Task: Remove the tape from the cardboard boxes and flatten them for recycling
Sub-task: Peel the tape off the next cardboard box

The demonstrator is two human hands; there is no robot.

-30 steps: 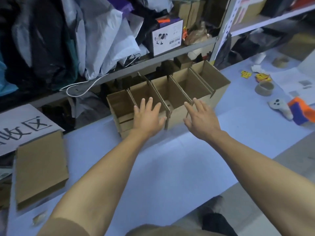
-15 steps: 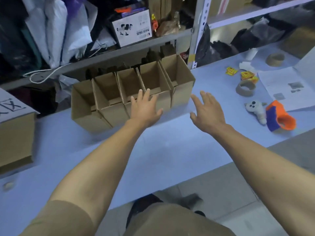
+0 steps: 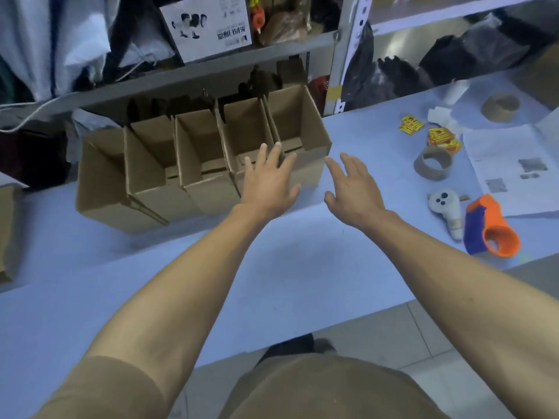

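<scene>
1. Cardboard boxes: five open-topped boxes of plain brown corrugated board stand in a row, side walls touching, at the far edge of the table, under a grey metal shelf. Their walls are flat and matte; the cut edges look rough. Whether tape remains on them cannot be told.
2. Left hand: fingers straight and slightly spread, palm down, in front of the near wall between the fourth and fifth boxes from the left. Contact with the board cannot be told.
3. Right hand: fingers straight and spread, palm down, holding nothing, just beside the rightmost box's corner.
4. Table surface: smooth, pale blue, matte.
5. Two tape cores: short brown cardboard rings, one near the right hand, one farther back.
6. One soft white toy lies beside one orange-and-blue knitted tube.
7. Small yellow-and-red packets lie in two clusters near printed paper sheets.
8. One flat cardboard piece lies at the left edge.
</scene>
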